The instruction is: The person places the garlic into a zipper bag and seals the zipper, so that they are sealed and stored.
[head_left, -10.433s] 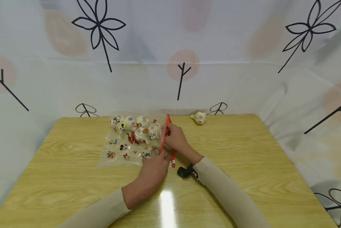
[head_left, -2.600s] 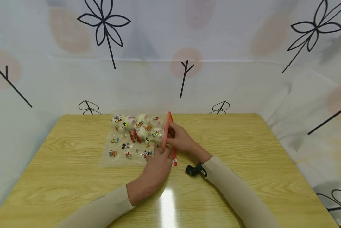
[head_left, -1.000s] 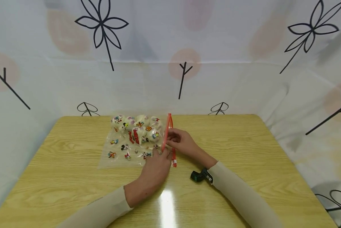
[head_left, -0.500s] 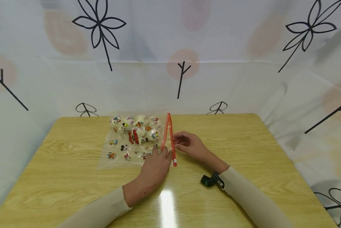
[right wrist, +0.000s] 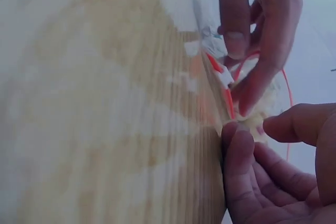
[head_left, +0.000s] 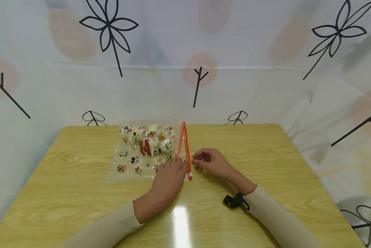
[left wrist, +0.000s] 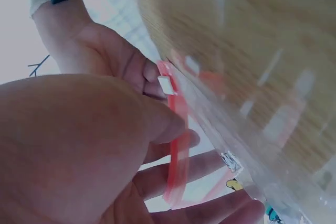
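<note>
A clear zip bag printed with cartoon figures lies on the table in the head view, with several white garlic bulbs inside, bunched toward its far side. Its red zip edge faces right, and the mouth gapes in a narrow wedge. My left hand holds the near part of the mouth; in the left wrist view the red strip passes between thumb and fingers. Just right of the mouth, my right hand hovers low with loosely bent fingers and nothing in them. A white slider shows in the right wrist view.
The wood-grain table ends at a pale cloth backdrop with flower and twig drawings. A dark wrist device sits at the right sleeve cuff.
A garlic bulb once at the table's back right is gone from there, and one more shows in the bag. My right hand has drawn out of the mouth, rightward. The left hand has stayed.
</note>
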A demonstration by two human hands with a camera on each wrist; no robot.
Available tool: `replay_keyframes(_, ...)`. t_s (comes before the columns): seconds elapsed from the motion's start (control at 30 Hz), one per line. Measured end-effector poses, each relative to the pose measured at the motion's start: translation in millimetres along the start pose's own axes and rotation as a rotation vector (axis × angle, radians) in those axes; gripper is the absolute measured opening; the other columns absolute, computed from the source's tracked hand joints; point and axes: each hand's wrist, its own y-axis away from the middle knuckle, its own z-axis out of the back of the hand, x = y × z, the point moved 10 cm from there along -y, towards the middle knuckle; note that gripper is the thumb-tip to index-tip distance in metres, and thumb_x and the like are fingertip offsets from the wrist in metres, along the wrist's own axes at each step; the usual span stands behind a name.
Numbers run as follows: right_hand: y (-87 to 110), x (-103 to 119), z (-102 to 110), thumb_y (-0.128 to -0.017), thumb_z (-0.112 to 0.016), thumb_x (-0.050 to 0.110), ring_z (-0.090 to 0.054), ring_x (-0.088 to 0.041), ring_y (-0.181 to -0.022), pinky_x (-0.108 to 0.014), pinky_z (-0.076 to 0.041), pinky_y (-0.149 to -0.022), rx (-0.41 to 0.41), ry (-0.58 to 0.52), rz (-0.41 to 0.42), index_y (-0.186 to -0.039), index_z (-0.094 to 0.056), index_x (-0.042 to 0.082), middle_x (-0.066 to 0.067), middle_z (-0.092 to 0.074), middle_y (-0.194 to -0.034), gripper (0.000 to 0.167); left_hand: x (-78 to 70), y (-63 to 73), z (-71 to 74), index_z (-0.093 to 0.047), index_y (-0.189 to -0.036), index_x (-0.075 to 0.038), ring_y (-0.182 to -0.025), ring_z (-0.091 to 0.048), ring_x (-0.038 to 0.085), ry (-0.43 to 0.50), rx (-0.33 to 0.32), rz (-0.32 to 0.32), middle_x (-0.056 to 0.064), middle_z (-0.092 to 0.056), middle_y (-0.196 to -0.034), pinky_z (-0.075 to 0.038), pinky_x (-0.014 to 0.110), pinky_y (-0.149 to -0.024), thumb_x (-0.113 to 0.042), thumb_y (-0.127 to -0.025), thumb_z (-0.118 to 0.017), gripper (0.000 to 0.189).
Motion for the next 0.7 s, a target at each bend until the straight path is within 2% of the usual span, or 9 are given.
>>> replay_keyframes(0.17, 7.3, -3, -6, -0.103, -0.066, 0.007, -0.077, -0.028, -0.084, -0.036, -0.065, -0.071, 0.047, -0.044, -0.087, -0.118, -0.072, -0.009, -0.019, -0.078, -0.1, 0.023, 2.7, -2.5, 0.5, -0.065, -0.125, -0.011, -0.09, -0.066, 0.028, 0.008, 0.004, 0.013, 0.006, -0.063, -0.114, -0.06, 0.04, -0.071, -0.013, -0.104, -0.066, 0.021)
replay_keyframes(0.27, 9.2, -2, -8, -0.102, -0.068, 0.01, -0.077, -0.027, -0.079, -0.036, -0.065, -0.067, 0.056, -0.056, -0.122, -0.116, -0.074, -0.006, -0.017, -0.079, -0.094, 0.022, 5.2, -6.0, 2.7, -0.064, -0.123, -0.011, -0.091, -0.067, 0.029, 0.033, 0.0, 0.021, 0.007, -0.062, -0.118, -0.06, 0.04, -0.072, -0.013, -0.104, -0.066, 0.019)
replay_keyframes(0.4, 11.1, -4, -18, -0.102, -0.072, 0.014, -0.075, -0.024, -0.069, -0.032, -0.062, -0.058, 0.092, -0.103, -0.176, -0.117, -0.075, -0.005, -0.018, -0.078, -0.087, 0.025, 7.6, -7.6, 4.1, -0.063, -0.131, -0.013, -0.097, -0.068, 0.033, 0.088, 0.01, 0.025, 0.009, -0.059, -0.138, -0.062, 0.043, -0.072, -0.011, -0.105, -0.065, 0.026)
replay_keyframes(0.5, 13.1, -8, -27, -0.101, -0.073, 0.017, -0.074, -0.02, -0.064, -0.026, -0.056, -0.052, 0.123, -0.132, -0.216, -0.118, -0.076, -0.005, -0.018, -0.078, -0.086, 0.027, 7.9, -6.6, 5.8, -0.062, -0.139, -0.016, -0.101, -0.068, 0.037, 0.127, 0.011, 0.02, 0.009, -0.05, -0.156, -0.062, 0.044, -0.07, -0.009, -0.104, -0.066, 0.036)
replay_keyframes(0.6, 14.8, -10, -31, -0.101, -0.073, 0.017, -0.072, -0.017, -0.061, -0.023, -0.051, -0.048, 0.129, -0.147, -0.236, -0.118, -0.076, -0.004, -0.018, -0.078, -0.087, 0.027, 7.1, -6.1, 10.3, -0.06, -0.147, -0.019, -0.105, -0.068, 0.038, 0.148, -0.022, 0.011, 0.006, -0.04, -0.167, -0.062, 0.043, -0.067, -0.008, -0.102, -0.068, 0.047)
replay_keyframes(0.7, 15.9, -10, -29, -0.101, -0.073, 0.016, -0.071, -0.016, -0.059, -0.021, -0.047, -0.046, 0.114, -0.156, -0.239, -0.119, -0.076, -0.005, -0.018, -0.078, -0.087, 0.028, 5.7, -5.6, 17.0, -0.057, -0.152, -0.02, -0.105, -0.068, 0.037, 0.163, -0.075, 0.0, 0.005, -0.034, -0.171, -0.062, 0.042, -0.067, -0.007, -0.1, -0.071, 0.055)
